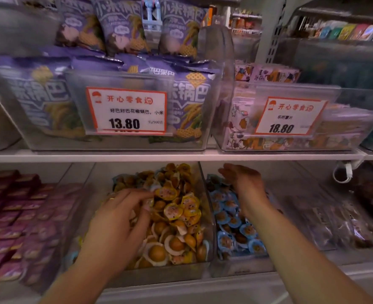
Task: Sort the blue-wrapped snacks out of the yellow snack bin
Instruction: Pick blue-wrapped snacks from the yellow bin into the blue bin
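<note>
Left hand: the left hand (pixel 119 213) reaches into the yellow snack bin (pixel 209 216). Its fingers are bent down onto the yellow-wrapped snacks (pixel 176 207). It touches them near the middle of the pile. I cannot tell if it pinches one.

Right hand: the right hand (pixel 240 178) is over the back of the blue snack bin (pixel 231 268). Its fingers are straight and close together, and the palm faces left. It holds nothing that I can see.

Yellow snack bin: a clear bin on the lower shelf (pixel 181 288), in the middle. It is full of small round snacks in yellow wrappers. A few bluish wrappers show at the back left of the pile, but they are blurry.

Blue-wrapped snacks: the blue-wrapped snacks (pixel 231 218) lie in the clear bin just to the right of the yellow one. The two bins touch side by side.

Left side: flat pink packets (pixel 16 227) fill the bin to the left.

Right side: see-through bags with dark snacks (pixel 334 220) lie to the right of the blue bin.

Upper shelf: purple bags (pixel 38 95) sit in a big clear bin. A price tag (pixel 127 111) on it reads 13.80. Beside it, another price tag (pixel 289 116) reads 18.80 on a bin of white cartoon packets (pixel 238 126).
</note>
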